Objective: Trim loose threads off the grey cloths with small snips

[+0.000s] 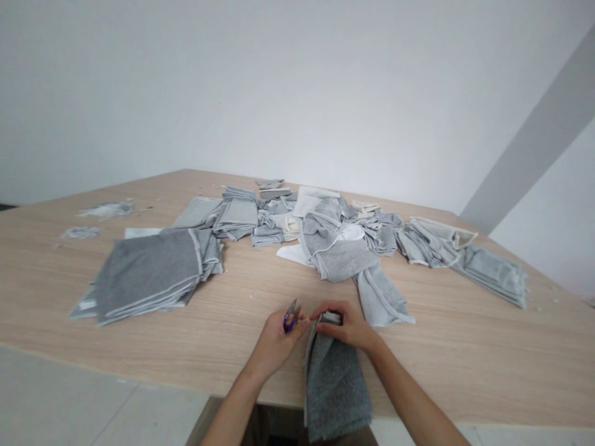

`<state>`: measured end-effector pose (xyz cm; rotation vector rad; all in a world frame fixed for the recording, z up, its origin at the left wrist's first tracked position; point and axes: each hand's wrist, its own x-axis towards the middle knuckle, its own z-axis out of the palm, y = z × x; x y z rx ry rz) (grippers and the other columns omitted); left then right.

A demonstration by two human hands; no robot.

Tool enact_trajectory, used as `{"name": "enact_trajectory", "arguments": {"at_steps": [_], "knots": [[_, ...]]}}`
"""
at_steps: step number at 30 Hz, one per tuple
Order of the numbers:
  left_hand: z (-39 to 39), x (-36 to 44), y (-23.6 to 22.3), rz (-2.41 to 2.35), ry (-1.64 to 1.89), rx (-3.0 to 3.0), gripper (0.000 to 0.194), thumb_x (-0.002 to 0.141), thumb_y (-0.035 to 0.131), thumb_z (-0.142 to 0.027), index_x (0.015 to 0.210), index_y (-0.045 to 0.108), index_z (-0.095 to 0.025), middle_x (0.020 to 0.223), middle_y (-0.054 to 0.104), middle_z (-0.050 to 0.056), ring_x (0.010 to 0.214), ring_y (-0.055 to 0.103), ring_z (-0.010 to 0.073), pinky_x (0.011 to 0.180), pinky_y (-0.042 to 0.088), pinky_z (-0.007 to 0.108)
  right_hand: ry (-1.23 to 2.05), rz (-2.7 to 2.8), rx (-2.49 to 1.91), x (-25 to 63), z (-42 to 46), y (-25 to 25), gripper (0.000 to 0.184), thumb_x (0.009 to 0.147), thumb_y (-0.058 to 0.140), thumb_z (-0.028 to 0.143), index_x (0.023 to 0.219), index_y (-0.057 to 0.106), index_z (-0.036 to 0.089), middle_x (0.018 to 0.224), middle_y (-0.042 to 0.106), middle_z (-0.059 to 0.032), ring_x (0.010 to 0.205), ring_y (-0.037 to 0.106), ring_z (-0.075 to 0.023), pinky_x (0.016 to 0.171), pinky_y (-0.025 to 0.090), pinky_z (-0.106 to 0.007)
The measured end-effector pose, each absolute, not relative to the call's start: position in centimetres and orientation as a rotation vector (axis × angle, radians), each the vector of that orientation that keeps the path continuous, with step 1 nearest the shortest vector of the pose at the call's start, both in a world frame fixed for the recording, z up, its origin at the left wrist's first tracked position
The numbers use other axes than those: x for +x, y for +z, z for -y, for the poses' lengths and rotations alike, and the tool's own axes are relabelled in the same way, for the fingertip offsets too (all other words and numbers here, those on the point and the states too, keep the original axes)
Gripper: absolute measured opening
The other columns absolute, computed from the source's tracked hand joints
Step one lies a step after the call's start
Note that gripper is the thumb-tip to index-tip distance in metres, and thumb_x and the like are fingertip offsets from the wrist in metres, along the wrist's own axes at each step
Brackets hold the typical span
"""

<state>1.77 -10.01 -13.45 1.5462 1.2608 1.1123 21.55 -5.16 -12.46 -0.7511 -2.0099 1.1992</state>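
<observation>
My left hand (pixel 277 339) is closed around small purple-handled snips (pixel 290 316) whose metal tips point up and away. My right hand (pixel 344 325) pinches the top edge of a grey fabric piece (pixel 335 384) that lies on the wooden table (pixel 465 359) and hangs over its near edge. The two hands almost touch at the fabric's top left corner.
A neat stack of grey cloths (pixel 149 275) lies to the left. A loose heap of grey and white fabric pieces (pixel 344 238) spreads across the middle, with more folded grey cloths (pixel 493 269) at the right. Lint scraps (pixel 105 210) lie at the far left. A white wall stands behind.
</observation>
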Motion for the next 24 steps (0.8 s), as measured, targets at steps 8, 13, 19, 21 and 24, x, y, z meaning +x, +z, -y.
{"name": "enact_trajectory", "arguments": {"at_steps": [8,13,19,21,24], "knots": [[10.16,2.05,-13.25,-1.296,1.127,1.564,0.026,0.084,0.058,-0.039,0.073,0.063,-0.016,0.062,0.054,-0.003,0.062,0.049,0.0140,0.060,0.037,0.025,0.970,2.091,-0.799,20.60,5.76,-12.70,0.007,0.080,0.071,0.023,0.083,0.074,0.018,0.079,0.070,-0.0030,0.076,0.064,-0.0163,0.072,0.047,-0.027],[10.13,2.12,-13.23,-1.331,1.156,1.542,0.027,0.083,0.060,-0.041,0.077,0.066,-0.016,0.063,0.057,-0.002,0.062,0.052,0.0150,0.061,0.039,0.026,1.045,2.017,-0.712,20.61,5.52,-12.98,0.007,0.081,0.069,0.022,0.083,0.074,0.017,0.080,0.068,-0.0039,0.075,0.063,-0.0159,0.071,0.047,-0.027],[10.03,1.98,-13.10,-1.380,1.216,1.506,0.035,0.081,0.061,-0.045,0.092,0.071,-0.013,0.064,0.057,-0.002,0.061,0.050,0.0143,0.060,0.039,0.026,1.152,1.885,-0.719,20.89,4.93,-13.25,0.013,0.079,0.075,0.031,0.079,0.074,0.018,0.084,0.067,-0.0044,0.079,0.061,-0.0168,0.071,0.046,-0.028],[10.04,1.93,-12.92,-1.392,1.233,1.498,0.040,0.083,0.059,-0.046,0.101,0.070,-0.012,0.063,0.055,-0.003,0.058,0.047,0.0132,0.058,0.037,0.025,1.182,1.827,-0.736,20.98,4.85,-13.17,0.014,0.078,0.075,0.033,0.077,0.073,0.019,0.087,0.066,-0.0044,0.080,0.060,-0.0167,0.071,0.045,-0.028],[10.05,1.91,-12.73,-1.399,1.244,1.506,0.044,0.086,0.055,-0.047,0.109,0.068,-0.012,0.061,0.054,-0.004,0.054,0.044,0.0119,0.055,0.036,0.025,1.206,1.787,-0.751,21.06,4.82,-12.95,0.017,0.077,0.076,0.036,0.074,0.072,0.019,0.087,0.063,-0.0039,0.080,0.058,-0.0166,0.072,0.044,-0.029]]}}
